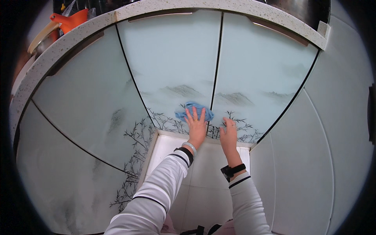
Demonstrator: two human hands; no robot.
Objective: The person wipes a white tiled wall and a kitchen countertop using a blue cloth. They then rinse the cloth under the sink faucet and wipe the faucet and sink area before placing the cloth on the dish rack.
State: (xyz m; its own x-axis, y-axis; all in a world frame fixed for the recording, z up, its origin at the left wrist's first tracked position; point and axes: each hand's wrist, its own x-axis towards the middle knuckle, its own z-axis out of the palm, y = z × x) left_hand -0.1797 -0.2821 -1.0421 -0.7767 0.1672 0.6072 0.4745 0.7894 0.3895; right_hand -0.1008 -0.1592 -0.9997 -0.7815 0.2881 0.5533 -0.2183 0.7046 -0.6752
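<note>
My left hand (196, 126) presses a crumpled blue cloth (195, 107) flat against a pale glass cabinet door (170, 53), low down among its printed bamboo and hills. Its fingers are spread over the cloth, which reaches the dark gap beside the neighbouring door. To the right, my right hand (229, 133) is in front of the lower part of the other cabinet door (261, 70). That hand holds nothing, and its thumb stands apart from its slightly bent fingers. Whether its fingertips touch the glass I cannot tell.
A speckled stone countertop (176, 6) curves over the doors. An orange plastic object (72, 20) stands on it at the upper left. More printed cabinet doors (88, 88) run along the left, a grey tiled wall (296, 141) on the right. White floor tiles (208, 173) lie below.
</note>
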